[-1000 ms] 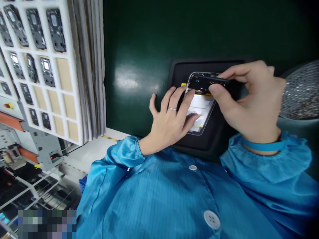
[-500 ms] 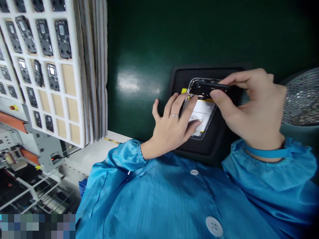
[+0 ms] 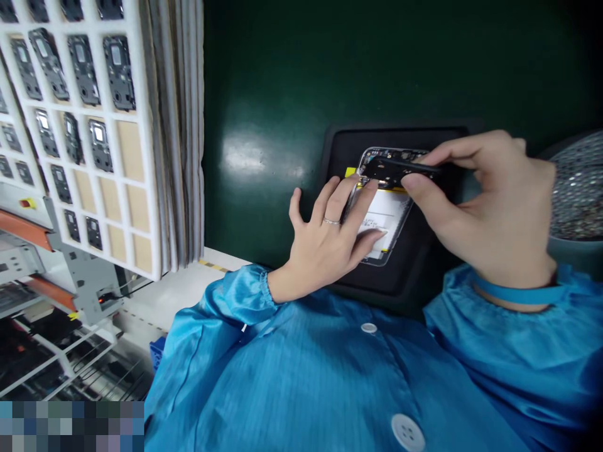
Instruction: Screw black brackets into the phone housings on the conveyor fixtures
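Observation:
An opened phone body [image 3: 385, 216] with a white battery showing lies on a black mat [image 3: 339, 147] on the green bench. My left hand [image 3: 330, 242] rests on the phone's lower left side, fingers spread and pressing it down. My right hand [image 3: 490, 207] pinches a small black component [image 3: 400, 168] between thumb and forefinger, held over the phone's top end. Both arms wear blue sleeves.
A white compartment tray [image 3: 117, 157] with several small black parts stands at the left, stacked against more trays. A metal rack [image 3: 61, 314] with shelves lies below it. A grey speckled round object [image 3: 577, 188] sits at the right edge.
The view shifted slightly, so the hands and phone sit a little lower and to the right. My right hand keeps the black part over the phone's top; the left hand stays pressed down.

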The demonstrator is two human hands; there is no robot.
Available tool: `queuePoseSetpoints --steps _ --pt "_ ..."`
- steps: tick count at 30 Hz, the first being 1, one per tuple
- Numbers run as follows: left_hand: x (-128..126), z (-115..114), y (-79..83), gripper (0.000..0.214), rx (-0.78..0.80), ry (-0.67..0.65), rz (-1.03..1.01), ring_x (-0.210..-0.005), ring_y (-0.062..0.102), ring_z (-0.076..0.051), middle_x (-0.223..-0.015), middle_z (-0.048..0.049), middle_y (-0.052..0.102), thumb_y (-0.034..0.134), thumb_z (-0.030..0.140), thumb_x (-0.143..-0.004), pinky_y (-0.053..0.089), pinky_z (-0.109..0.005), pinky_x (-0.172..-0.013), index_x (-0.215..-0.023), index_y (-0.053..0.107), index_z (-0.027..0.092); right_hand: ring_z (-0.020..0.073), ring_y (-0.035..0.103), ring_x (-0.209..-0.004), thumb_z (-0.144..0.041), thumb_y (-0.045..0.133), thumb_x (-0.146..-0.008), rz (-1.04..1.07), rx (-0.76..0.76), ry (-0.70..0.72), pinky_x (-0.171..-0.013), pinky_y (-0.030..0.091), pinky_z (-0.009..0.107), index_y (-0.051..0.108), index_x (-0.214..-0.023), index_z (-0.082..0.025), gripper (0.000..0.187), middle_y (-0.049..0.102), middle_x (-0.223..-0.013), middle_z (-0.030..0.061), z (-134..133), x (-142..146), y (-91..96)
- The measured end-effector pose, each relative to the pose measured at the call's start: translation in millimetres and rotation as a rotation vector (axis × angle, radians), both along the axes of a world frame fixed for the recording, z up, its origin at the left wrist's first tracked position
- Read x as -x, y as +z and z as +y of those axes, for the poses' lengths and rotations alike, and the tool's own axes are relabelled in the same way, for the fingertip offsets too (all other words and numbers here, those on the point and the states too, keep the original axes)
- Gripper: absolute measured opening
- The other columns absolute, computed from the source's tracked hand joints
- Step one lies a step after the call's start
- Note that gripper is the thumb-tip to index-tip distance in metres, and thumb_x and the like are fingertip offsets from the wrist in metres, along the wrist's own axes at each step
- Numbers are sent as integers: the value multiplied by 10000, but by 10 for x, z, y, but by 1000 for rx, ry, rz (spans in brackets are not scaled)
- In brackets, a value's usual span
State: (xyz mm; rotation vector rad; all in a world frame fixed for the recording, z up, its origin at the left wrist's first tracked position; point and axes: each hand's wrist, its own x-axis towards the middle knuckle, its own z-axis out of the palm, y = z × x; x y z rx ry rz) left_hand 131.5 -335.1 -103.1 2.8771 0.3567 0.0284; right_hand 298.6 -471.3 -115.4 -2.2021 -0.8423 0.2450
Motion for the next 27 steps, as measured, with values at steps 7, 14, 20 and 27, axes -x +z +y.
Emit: queuePoseSetpoints --steps 7,14,20,27 --pt "-8 5 -7 648 19 -43 20 -1553 543 -331 -1685 -123 576 388 541 -1156 198 -658 -1355 -1678 502 174 246 749 -1017 -537 728 -963 -44 -16 -5 -914 598 444 726 -1050 -245 305 759 -1034 30 -2 3 -33" --pt "-23 26 48 629 -33 -82 16 -1535 572 -337 -1685 -113 576 360 522 -1171 241 -625 -1351 -1660 533 168 248 766 -1018 -500 714 -966 -38 -21 17 -955 625 466 723 -1083 -235 289 757 -1051 30 -15 -14 -50" --pt "-58 25 9 789 -172 -204 -12 -1476 616 -392 -1642 -156 604 354 644 -1138 345 -521 -1333 -1640 548 66 245 770 -1001 -516 722 -944 -10 -44 -14 -967 621 473 734 -1076 -228 317 762 -1048 43 7 -6 -64" --pt "-73 53 1 1000 -189 -238 -67 -1472 601 -425 -1633 -220 586 379 804 -1055 375 -512 -1323 -1634 534 3 266 776 -1042 -589 697 -950 54 -65 -66 -975 608 477 723 -1071 -225 385 775 -1075 55 56 19 -99"
